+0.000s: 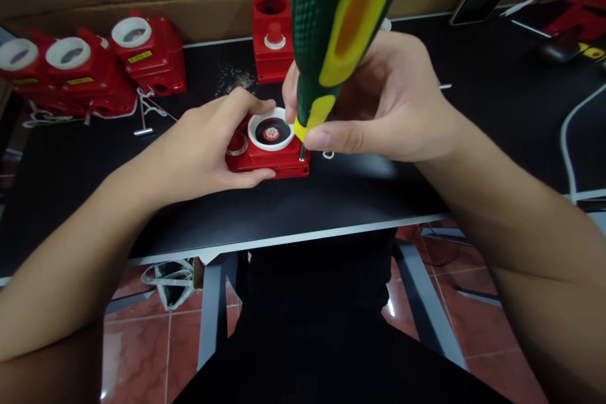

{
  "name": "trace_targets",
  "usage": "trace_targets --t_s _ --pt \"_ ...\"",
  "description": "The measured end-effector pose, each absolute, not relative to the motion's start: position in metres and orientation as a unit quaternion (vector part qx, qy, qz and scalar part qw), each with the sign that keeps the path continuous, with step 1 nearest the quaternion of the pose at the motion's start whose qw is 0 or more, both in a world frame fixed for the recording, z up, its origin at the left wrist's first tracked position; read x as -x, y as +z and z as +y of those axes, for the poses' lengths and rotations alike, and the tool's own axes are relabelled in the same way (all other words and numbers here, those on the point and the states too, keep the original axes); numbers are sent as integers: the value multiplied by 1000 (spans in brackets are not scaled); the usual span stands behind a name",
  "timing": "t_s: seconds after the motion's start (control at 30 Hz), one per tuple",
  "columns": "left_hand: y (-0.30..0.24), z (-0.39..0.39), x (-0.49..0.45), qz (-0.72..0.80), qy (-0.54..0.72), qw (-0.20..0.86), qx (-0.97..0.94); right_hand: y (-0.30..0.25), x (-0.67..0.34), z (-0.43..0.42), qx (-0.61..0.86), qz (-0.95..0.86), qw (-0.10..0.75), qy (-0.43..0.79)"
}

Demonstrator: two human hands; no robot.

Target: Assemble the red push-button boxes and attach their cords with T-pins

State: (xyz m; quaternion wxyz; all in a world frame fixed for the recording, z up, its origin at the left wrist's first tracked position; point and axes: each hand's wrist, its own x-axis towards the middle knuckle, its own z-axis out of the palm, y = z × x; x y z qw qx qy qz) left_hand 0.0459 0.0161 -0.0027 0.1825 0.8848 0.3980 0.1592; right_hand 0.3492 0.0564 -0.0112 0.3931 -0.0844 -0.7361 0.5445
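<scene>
right fingers (290, 96) clamp one screwdriver (326, 31); left fingers (247, 100) grip one red box (274, 162) (three more boxes (106, 81) leftward).

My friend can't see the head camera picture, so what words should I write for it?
A person's right hand holds a green and yellow screwdriver with its tip at the corner of a red box that has a white ring on top. The left hand grips the box on a black table. More red boxes stand toward the back.

Blk tbl (265, 214); red boxes (272, 159); debris (237, 79)
</scene>
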Motion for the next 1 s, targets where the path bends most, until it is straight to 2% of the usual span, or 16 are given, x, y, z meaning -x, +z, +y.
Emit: trace_targets --t_s 0.27,0.37,0.43,0.67,1.0 --pt "-2 16 -46 396 155 184 -886 -13 -340 58 43 -716 434 545" --pt "-3 16 -44 397 158 184 -885 2 -347 48 111 -718 422 543" --pt "-3 16 -43 400 158 185 -884 13 -353 41 138 -717 384 565" --pt "-1 15 -46 404 140 174 -887 18 -363 45 101 -739 327 580" --pt "-3 16 -47 388 148 181 -892 -11 -352 65 67 -752 416 507"
